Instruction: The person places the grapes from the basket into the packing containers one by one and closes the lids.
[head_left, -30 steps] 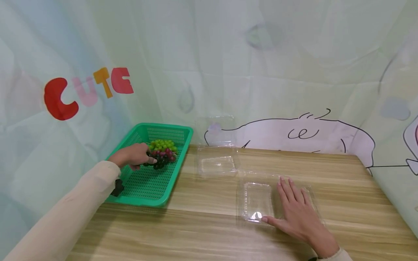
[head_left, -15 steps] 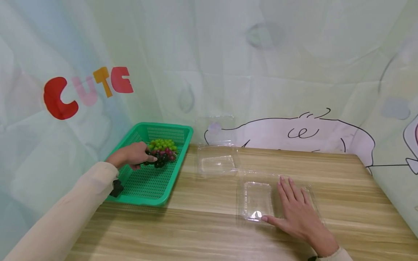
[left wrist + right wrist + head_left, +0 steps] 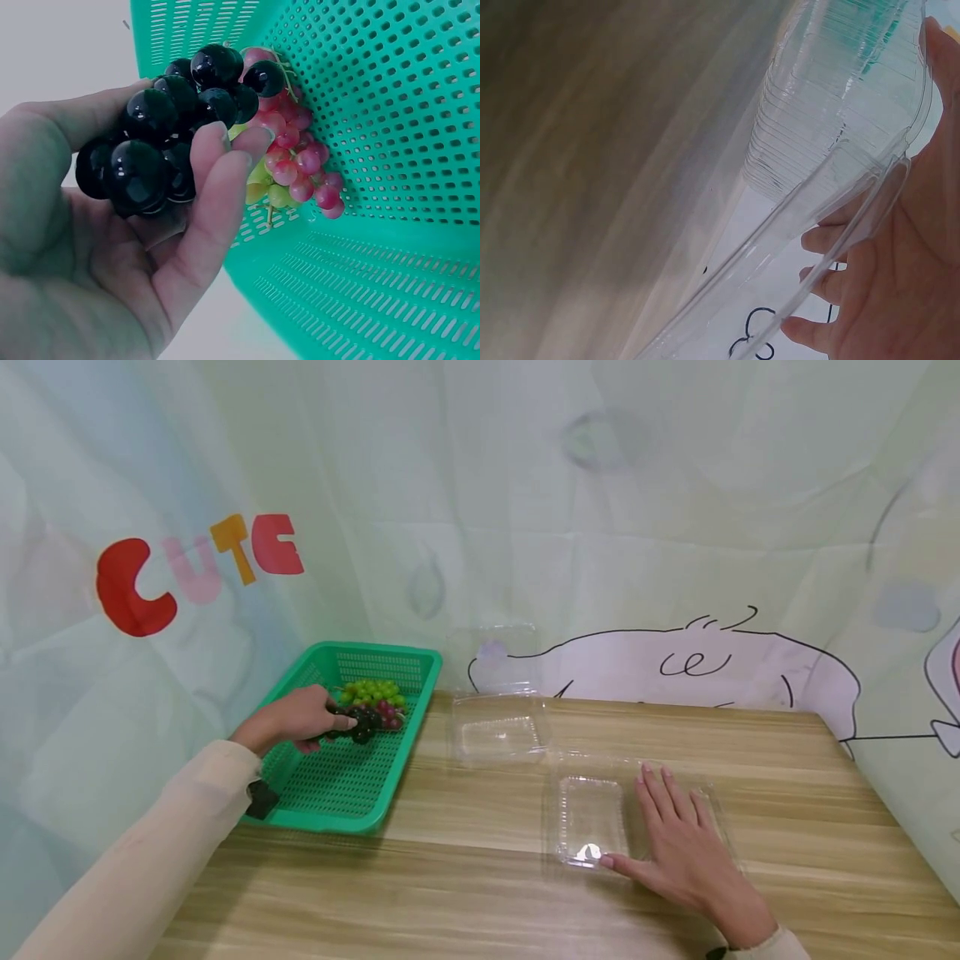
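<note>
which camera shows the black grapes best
The left wrist view: the black grapes look large and close there, held in the left hand. The head view shows them small, partly covered by that hand; the right wrist view, none.

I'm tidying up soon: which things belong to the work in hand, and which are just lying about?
Likely in use:
black grapes, in the left hand
nearer clear clamshell container, under the right hand
green basket

Seemingly not in use:
red grapes
green grapes
farther clear clamshell container
CUTE lettering

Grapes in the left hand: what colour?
Glossy black grapes, seen best in the left wrist view.
</note>
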Available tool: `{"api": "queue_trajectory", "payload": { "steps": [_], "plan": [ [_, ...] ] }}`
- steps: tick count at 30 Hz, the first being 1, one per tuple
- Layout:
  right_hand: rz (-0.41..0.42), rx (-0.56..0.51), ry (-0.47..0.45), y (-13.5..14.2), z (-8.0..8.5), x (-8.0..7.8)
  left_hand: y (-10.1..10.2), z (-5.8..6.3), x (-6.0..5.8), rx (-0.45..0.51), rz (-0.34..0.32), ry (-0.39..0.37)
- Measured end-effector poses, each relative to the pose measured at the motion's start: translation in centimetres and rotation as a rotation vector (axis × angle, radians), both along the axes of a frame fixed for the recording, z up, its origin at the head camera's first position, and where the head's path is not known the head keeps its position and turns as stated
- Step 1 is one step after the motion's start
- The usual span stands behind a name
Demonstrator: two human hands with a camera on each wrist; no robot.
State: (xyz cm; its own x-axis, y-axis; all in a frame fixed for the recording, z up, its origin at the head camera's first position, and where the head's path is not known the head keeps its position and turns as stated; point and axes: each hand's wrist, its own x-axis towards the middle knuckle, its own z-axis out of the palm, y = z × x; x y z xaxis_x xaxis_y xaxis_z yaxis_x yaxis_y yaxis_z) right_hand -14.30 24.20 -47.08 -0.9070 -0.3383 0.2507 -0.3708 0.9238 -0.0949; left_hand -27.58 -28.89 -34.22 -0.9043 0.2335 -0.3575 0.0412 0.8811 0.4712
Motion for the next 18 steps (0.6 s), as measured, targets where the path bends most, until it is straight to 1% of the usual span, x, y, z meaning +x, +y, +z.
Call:
{"api": "queue_trajectory", "payload": {
  "steps": [6,11,18],
  "plan": [
    [-0.002,-0.004,-0.006,0.0,0.1,0.0,-0.2,0.1,0.3,0.038,0.021,-0.004],
    [0.003,0.000,0.000,0.0,0.0,0.0,-0.3,0.2,0.8,0.077,0.034,0.004],
    [0.005,-0.010,0.002,0.0,0.1,0.0,-0.4,0.4,1.4,0.163,0.084,-0.008]
  ]
}}
